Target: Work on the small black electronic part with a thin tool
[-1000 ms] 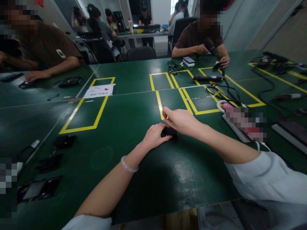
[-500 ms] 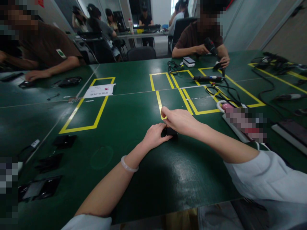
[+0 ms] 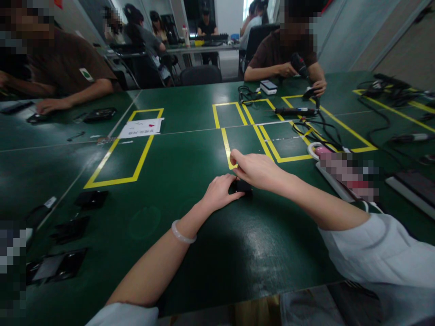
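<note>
A small black part [image 3: 243, 187] lies on the green table [image 3: 190, 149] in front of me. My left hand [image 3: 219, 192] is curled with its fingertips pressed on the part's left end; a pale bangle is on that wrist. My right hand [image 3: 256, 170] arches over the part from the right, fingers bent down onto it and the index finger raised toward a yellow tape line [image 3: 225, 148]. Most of the part is hidden under both hands.
Several black parts [image 3: 70, 228] lie at the left front of the table. A white paper [image 3: 140, 128] sits in a yellow-taped rectangle. A white power strip [image 3: 335, 181] and cables [image 3: 319, 129] lie to the right. Other people sit at the far and left sides with tools.
</note>
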`<state>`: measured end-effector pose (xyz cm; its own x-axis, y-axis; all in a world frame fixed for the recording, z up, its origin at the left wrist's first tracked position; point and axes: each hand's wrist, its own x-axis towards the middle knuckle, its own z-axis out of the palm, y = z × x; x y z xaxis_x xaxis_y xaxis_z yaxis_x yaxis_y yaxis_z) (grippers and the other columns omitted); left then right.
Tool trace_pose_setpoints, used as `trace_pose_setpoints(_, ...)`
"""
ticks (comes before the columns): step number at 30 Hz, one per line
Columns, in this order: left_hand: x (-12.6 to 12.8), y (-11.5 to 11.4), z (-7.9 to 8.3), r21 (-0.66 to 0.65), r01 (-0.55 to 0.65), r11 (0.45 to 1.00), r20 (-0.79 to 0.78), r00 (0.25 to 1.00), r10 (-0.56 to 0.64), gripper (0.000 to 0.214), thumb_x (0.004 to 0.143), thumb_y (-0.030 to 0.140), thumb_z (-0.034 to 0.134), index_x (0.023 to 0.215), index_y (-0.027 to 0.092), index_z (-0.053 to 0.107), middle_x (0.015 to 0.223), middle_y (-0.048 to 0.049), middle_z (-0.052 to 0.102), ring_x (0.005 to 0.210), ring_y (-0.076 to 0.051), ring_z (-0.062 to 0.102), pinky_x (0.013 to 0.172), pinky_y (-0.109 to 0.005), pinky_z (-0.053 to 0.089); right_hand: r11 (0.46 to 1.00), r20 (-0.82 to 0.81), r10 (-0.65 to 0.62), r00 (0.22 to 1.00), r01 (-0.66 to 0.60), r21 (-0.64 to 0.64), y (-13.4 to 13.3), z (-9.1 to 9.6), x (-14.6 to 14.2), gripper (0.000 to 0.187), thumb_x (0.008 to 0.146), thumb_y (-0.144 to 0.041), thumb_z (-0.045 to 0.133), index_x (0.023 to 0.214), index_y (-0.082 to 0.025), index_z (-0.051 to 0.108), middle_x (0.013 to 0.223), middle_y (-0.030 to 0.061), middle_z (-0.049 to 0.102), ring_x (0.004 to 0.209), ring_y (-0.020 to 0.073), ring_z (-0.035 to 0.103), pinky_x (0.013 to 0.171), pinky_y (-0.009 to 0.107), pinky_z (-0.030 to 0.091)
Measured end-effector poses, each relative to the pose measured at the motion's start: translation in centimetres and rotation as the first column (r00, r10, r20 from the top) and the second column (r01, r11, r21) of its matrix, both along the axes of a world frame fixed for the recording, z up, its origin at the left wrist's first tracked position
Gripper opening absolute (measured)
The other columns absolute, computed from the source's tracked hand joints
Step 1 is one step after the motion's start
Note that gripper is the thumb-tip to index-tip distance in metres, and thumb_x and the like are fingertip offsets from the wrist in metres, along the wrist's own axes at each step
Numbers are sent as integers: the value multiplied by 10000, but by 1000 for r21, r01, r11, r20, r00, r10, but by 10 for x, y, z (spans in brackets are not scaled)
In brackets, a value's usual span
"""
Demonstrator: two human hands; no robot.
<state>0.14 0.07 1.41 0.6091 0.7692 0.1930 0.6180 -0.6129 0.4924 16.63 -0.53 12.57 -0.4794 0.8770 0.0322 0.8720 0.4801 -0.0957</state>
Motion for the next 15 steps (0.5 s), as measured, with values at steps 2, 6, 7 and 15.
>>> trace_pose_setpoints(2, 0, 0, 0, 6, 1, 1000, -1, 1000, -1, 473, 836, 482, 635, 1191, 183, 544, 1150, -95, 649, 1058, -286, 617, 915, -420, 476, 1000, -13, 6, 1000, -6, 4, 0, 0, 1, 247, 923, -303, 385, 1133, -201, 467, 882, 52, 699, 706, 187, 608, 546, 280, 234)
trace_pose_setpoints(6, 0, 0, 0, 14, 4, 1000, -7, 1000, -4, 472, 830, 462, 647, 1188, 173, 542, 1150, -95, 652, 1040, -286, 623, 894, -416, 483, 1000, 39, -11, 999, 10, 16, 0, 1, 0, 272, 950, -399, 357, 1073, -202, 498, 857, 66, 697, 699, 195, 614, 535, 282, 217)
trace_pose_setpoints(7, 0, 0, 0, 14, 3, 1000, -9, 1000, -3, 473, 830, 463, 647, 1191, 176, 542, 1147, -94, 652, 1036, -284, 626, 891, -414, 485, 1000, 52, -18, 998, 17, 17, 0, 1, 0, 267, 954, -392, 350, 1068, -204, 501, 848, 65, 696, 692, 196, 615, 531, 284, 209)
trace_pose_setpoints(15, 0, 0, 1, 16, 11, 1000, 2, 1000, -11, 470, 838, 468, 637, 1181, 161, 543, 1147, -102, 651, 1036, -287, 623, 887, -417, 488, 1000, 6, 5, 1000, -5, 17, -2, 3, 0, 230, 933, -350, 397, 1093, -201, 469, 873, 47, 694, 726, 191, 628, 535, 275, 232)
